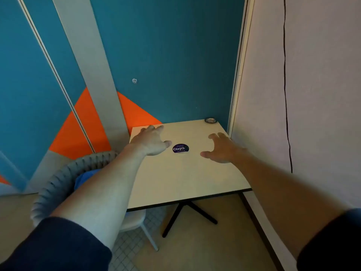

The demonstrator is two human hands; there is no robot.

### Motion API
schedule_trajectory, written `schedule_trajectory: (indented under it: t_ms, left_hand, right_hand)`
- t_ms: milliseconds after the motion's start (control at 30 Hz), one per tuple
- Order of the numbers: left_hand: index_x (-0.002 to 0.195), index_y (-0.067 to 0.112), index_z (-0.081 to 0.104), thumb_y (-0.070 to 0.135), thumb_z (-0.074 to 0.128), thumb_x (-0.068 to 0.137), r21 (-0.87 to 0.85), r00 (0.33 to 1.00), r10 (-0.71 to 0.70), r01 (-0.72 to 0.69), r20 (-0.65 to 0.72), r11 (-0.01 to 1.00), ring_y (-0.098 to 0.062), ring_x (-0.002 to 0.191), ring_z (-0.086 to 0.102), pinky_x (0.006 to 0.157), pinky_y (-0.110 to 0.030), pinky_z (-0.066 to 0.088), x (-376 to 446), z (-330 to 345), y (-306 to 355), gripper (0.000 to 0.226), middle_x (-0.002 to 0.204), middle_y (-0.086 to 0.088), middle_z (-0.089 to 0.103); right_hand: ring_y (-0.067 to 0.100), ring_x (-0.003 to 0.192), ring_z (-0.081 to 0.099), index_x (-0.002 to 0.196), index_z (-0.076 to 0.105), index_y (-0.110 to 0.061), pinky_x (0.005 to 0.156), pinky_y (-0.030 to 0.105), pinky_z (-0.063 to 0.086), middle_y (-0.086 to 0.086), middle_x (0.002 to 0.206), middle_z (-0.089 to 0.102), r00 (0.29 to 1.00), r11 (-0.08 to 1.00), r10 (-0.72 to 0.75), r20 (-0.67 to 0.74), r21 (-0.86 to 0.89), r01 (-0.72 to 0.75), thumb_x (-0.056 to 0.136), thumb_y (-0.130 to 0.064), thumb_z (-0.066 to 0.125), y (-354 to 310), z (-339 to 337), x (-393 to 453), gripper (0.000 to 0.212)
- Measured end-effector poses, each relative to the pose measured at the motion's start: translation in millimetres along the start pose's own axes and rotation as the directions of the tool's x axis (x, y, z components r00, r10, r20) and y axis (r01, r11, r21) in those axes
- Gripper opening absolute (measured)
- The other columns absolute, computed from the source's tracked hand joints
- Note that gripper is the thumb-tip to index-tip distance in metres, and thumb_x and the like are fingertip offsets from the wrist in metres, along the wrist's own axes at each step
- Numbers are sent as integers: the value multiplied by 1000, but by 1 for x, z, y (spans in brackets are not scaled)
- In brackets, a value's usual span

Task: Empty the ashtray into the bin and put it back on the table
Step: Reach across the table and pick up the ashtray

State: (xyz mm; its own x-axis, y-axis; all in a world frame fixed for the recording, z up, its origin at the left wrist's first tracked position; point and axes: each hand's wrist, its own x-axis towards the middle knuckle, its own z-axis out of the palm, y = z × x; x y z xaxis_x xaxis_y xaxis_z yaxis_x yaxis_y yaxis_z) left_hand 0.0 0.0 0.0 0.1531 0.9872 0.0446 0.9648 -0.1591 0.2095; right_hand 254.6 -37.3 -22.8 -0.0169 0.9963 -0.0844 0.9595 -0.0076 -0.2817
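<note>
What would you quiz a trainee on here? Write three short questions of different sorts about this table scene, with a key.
1. True or false: the ashtray sits at the far right corner of the table, next to the wall.
2. Multiple choice: what lies on the table between the left hand and the right hand? A) a cup B) a round dark sticker C) a lighter
3. Short answer: is either hand holding anything?

Key:
1. True.
2. B.
3. No. Both hands are open with fingers spread above the table, and the ashtray is untouched.
</note>
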Motion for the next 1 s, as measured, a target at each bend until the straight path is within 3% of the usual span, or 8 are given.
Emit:
schedule_trajectory:
  t_ms: [533, 1000]
  left_hand:
    - [152, 23, 23, 61, 49, 88, 26, 982, -124, 121, 141, 992, -30, 142, 27, 110, -49, 32, 103, 60, 40, 79, 158, -6, 26]
    - [152, 20, 23, 53, 54, 89, 5, 971, -111, 113, 212, 994, -32, 139, 30, 109, -48, 35, 201, 107, 43, 77, 153, -10, 33]
  right_hand:
    - [36, 147, 32, 152, 26, -25, 114, 58, 36, 6, 164, 24, 991, 999, -27, 131, -17, 30, 84, -65, 59, 79, 16, 127, 85]
    - [35, 145, 35, 151, 26, -27, 112, 56, 39, 6, 163, 26, 979, 1000, -10, 205, -22, 15, 82, -67, 58, 112, 37, 223, 86]
